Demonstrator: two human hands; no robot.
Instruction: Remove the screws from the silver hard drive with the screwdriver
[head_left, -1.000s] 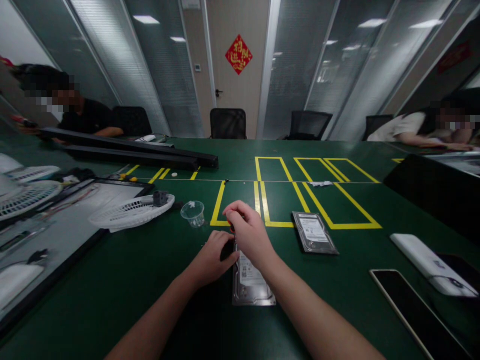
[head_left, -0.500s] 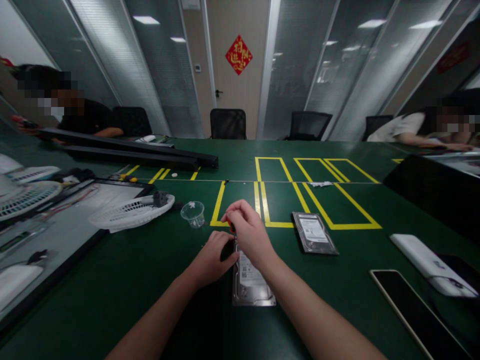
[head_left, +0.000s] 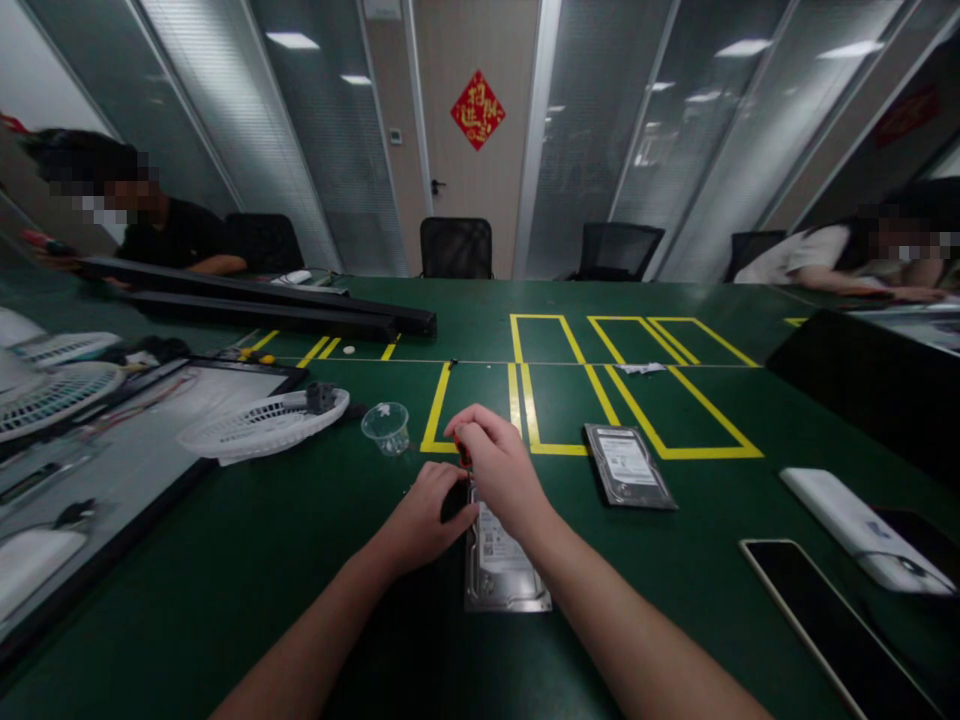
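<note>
A silver hard drive (head_left: 504, 585) with a white label lies on the green table in front of me, its far end hidden beneath my hands. My right hand (head_left: 499, 460) is closed around a screwdriver with a red handle (head_left: 463, 452), held upright over the drive's far left corner. The screwdriver's tip is covered by my fingers. My left hand (head_left: 429, 510) grips the drive's left edge, thumb on its side and fingertips close to the screwdriver. A small clear plastic cup (head_left: 386, 430) stands beyond my left hand.
Another hard drive (head_left: 630, 466) lies to the right, near a phone (head_left: 832, 620) and a white device (head_left: 862, 530). At left are a white fan grille (head_left: 266, 422) and a large panel (head_left: 180, 410). Long black bars (head_left: 285, 300) lie farther back. Two people sit across the table.
My right hand has turned slightly on the screwdriver and its knuckles sit a touch lower. My left hand and the hard drive stay where they were.
</note>
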